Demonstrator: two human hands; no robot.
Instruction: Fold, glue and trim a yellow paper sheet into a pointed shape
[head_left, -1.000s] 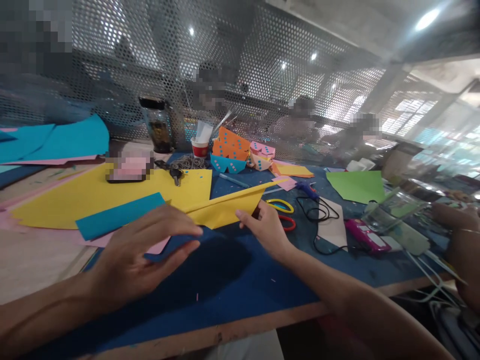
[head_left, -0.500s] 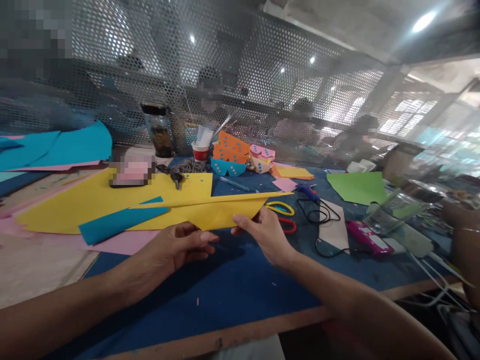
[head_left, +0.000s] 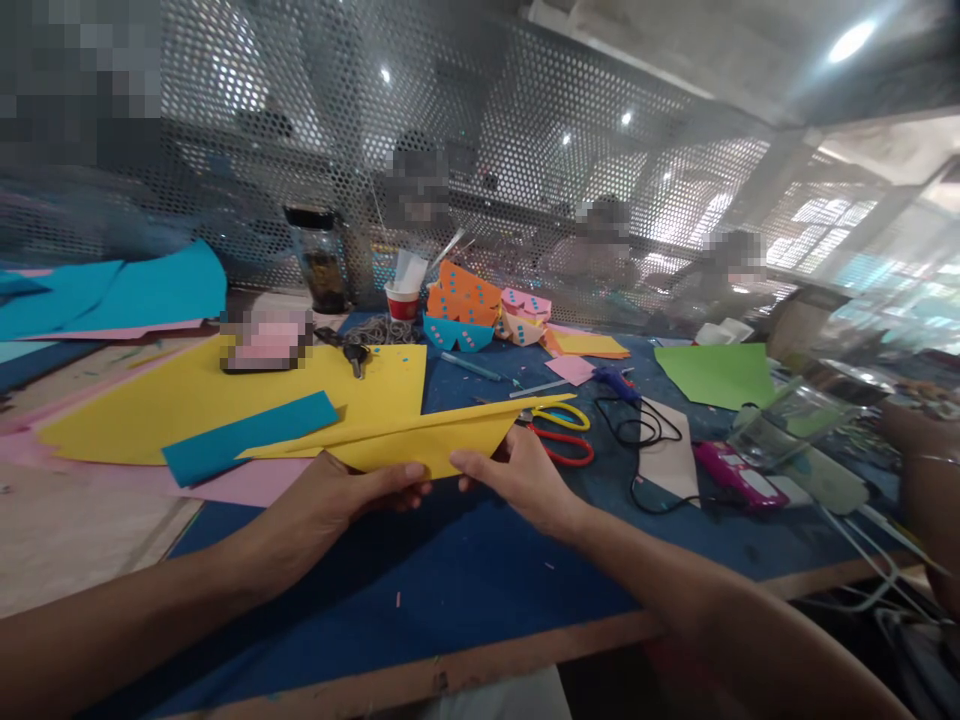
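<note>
A long folded yellow paper shape [head_left: 420, 438] with a pointed tip hangs just above the blue table mat [head_left: 465, 570]. My left hand [head_left: 345, 500] pinches its lower edge near the middle, fingers closed on the paper. My right hand [head_left: 517, 480] grips the same lower edge a little further right, thumb on top. A large flat yellow sheet [head_left: 187, 395] lies behind it on the left, with a teal strip [head_left: 247, 435] on top of it.
Scissors with yellow and red handles [head_left: 559, 430], a black cable [head_left: 637, 430], a pink device [head_left: 731, 470] and a green sheet [head_left: 712, 372] lie to the right. Folded orange, teal and pink paper pieces [head_left: 472, 305], a red cup [head_left: 403, 300] and a dark jar [head_left: 319, 255] stand by the perforated screen. Another person's arm [head_left: 926, 470] is at far right.
The yellow folded paper has dropped lower and closer to me. My left hand moved from above the teal strip to grip its lower edge; my right hand slid left along it.
</note>
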